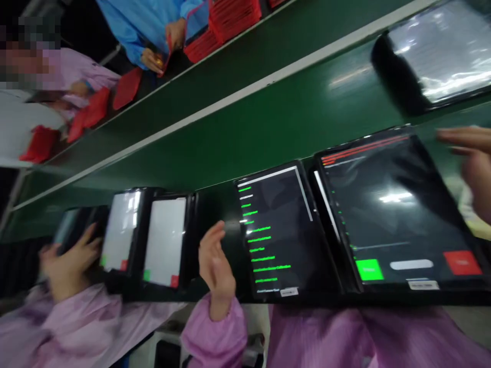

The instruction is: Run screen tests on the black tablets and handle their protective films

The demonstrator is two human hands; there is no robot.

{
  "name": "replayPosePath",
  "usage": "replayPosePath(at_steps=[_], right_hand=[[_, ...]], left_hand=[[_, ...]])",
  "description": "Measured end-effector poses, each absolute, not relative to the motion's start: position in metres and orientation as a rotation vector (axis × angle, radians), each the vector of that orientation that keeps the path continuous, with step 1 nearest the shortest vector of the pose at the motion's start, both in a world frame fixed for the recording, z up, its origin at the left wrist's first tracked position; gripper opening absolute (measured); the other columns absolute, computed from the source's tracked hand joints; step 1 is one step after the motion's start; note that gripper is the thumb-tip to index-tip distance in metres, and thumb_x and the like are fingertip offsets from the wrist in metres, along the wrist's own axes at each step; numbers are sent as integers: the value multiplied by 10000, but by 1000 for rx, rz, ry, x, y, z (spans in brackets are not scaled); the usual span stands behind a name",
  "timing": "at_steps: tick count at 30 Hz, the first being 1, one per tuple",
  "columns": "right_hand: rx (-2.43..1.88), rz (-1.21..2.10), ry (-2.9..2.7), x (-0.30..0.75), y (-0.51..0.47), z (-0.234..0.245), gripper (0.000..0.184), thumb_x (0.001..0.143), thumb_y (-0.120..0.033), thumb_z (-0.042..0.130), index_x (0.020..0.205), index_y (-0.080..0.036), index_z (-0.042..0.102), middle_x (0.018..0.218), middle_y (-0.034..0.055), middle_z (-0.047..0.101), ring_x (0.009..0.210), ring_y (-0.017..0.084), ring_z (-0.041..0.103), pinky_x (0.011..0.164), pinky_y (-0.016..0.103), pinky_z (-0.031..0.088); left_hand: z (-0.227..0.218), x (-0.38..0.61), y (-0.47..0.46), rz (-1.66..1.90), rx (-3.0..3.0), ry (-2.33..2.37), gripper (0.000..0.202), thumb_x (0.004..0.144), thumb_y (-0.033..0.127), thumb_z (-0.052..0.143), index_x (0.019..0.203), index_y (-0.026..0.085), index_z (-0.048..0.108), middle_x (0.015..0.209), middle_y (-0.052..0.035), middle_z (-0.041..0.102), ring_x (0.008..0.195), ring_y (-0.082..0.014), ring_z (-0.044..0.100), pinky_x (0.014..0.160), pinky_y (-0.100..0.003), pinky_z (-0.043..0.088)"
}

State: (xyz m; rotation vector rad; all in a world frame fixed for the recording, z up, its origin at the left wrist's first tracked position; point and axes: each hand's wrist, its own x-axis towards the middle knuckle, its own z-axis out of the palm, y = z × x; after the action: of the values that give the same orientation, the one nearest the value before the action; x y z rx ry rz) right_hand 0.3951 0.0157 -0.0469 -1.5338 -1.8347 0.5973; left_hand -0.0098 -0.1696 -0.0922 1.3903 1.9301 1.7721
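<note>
My left hand (217,263) is raised just left of a tablet (284,240) with lines of green text on a dark screen. It holds nothing, and its fingers are loosely stretched. Right of that tablet lies a larger-looking tablet (395,204) with red text at its top and a green and a red button at its bottom. At the right edge, partly cut off, my right hand (473,161) hovers beside this tablet with fingers extended and nothing seen in them. White labels sit at the bottom edges of both tablets.
More tablets with white screens (164,240) stand to the left, where a co-worker's hands (72,260) touch another. A blurred tablet (452,51) lies at upper right on the green surface (245,133). Across it, people handle red sleeve-like pieces (233,20).
</note>
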Motion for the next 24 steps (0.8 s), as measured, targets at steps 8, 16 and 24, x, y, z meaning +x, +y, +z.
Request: replayPosePath(at_steps=[8,16,24], right_hand=[[-1484,1586,-1232,346,82,-62,737,1062,-825,289,1415,-271,624,1115,34,742,976,225,751,888,421,633],[-1374,1638,-1132,349,78,-66,566,997,-769,522,1222,-269,665,959,-3,702,784,167,690,721,319,565],[-1583,1463,-1307,352,78,-60,740,711,-1008,609,1010,-340,723,941,65,745,705,273,691,618,463,524]], left_hand=[[-115,-25,-35,1563,803,1683,724,873,864,602,1143,207,739,1285,-101,764,1218,-297,668,1046,-450,567],[-110,-20,-24,1501,920,1607,608,872,815,624,840,222,750,1038,-67,797,1049,-262,710,1022,-439,562],[-112,-14,-25,1499,1083,1625,609,963,786,514,876,236,761,1036,-73,784,1048,-253,713,1012,-413,550]])
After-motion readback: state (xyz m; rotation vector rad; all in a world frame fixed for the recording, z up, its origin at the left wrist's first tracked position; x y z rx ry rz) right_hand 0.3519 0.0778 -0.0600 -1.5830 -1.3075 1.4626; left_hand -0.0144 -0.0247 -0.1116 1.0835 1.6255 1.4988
